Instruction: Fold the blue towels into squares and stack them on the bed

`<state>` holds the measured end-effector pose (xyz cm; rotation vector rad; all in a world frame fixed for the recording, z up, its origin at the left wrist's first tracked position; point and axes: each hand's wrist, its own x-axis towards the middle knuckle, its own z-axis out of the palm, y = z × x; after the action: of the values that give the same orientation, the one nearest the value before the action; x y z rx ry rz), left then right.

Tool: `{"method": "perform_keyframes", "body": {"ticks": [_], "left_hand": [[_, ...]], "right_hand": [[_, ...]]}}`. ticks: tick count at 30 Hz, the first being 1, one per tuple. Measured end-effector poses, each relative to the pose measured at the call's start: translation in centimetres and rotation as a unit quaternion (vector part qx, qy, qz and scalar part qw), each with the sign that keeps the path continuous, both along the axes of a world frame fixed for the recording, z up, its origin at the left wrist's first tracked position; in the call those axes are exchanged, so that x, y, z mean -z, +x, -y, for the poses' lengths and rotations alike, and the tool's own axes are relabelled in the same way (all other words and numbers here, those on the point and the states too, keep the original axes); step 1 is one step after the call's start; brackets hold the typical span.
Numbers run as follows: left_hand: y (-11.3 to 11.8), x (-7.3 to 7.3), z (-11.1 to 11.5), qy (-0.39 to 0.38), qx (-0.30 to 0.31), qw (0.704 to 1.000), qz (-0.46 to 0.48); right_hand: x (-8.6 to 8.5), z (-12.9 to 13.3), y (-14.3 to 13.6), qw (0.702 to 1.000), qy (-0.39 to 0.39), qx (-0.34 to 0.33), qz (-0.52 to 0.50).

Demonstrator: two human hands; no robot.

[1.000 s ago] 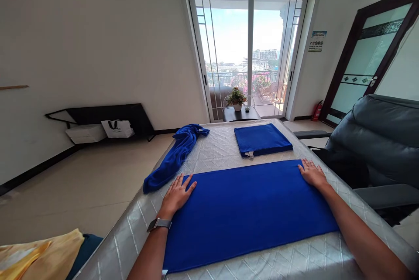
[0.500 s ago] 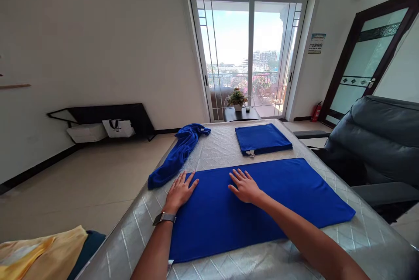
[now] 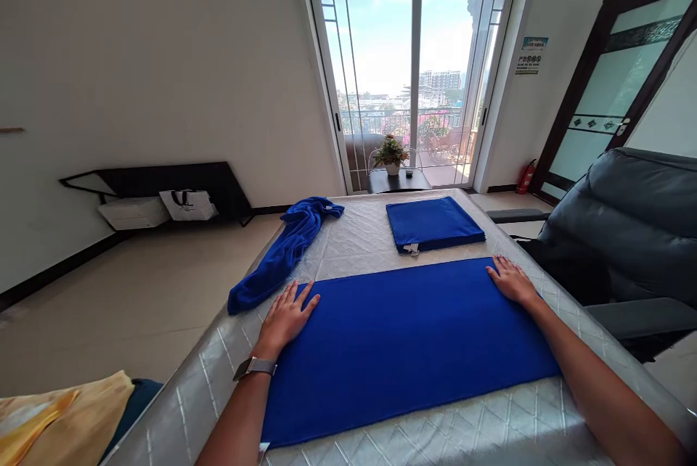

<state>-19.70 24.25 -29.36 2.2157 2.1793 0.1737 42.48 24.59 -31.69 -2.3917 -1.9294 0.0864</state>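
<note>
A long rectangle of blue cloth lies flat and smooth on the quilted mattress. My left hand rests on its far left corner, fingers spread, with a watch on the wrist. On the far right corner lies my right hand, palm down and fingers stretched out. A neat folded stack of blue cloth with white labels sits beyond the flat piece. Towards the far left edge of the mattress is a crumpled blue cloth.
A black leather chair stands close on the right. Yellow fabric lies low at the left. Beyond the mattress, a potted plant stands on a black chair before the glass sliding door. A white bag is by the left wall.
My right hand has slid from the middle of the flat cloth to its far right corner. My left hand has stayed at the left corner. The view has shifted slightly.
</note>
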Motion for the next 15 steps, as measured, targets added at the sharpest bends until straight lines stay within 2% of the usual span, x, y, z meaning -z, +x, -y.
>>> {"method": "perform_keyframes", "body": {"ticks": [3,8,12,15], "left_hand": [[-0.2,0.3,-0.1,0.003,-0.001,1.0,-0.001],[-0.2,0.3,-0.1,0.005,0.0,1.0,0.003],[0.1,0.0,0.1,-0.001,0.0,1.0,0.006],[0.5,-0.4,0.3,0.0,-0.002,1.0,0.004]], "right_hand": [[0.8,-0.4,1.6,1.0,0.004,0.007,0.002],[1.0,-0.5,1.2,1.0,0.005,0.009,-0.003],[0.4,0.0,0.7,1.0,0.01,0.018,0.007],[-0.8,0.8,-0.3,0.995,0.048,0.043,0.077]]}}
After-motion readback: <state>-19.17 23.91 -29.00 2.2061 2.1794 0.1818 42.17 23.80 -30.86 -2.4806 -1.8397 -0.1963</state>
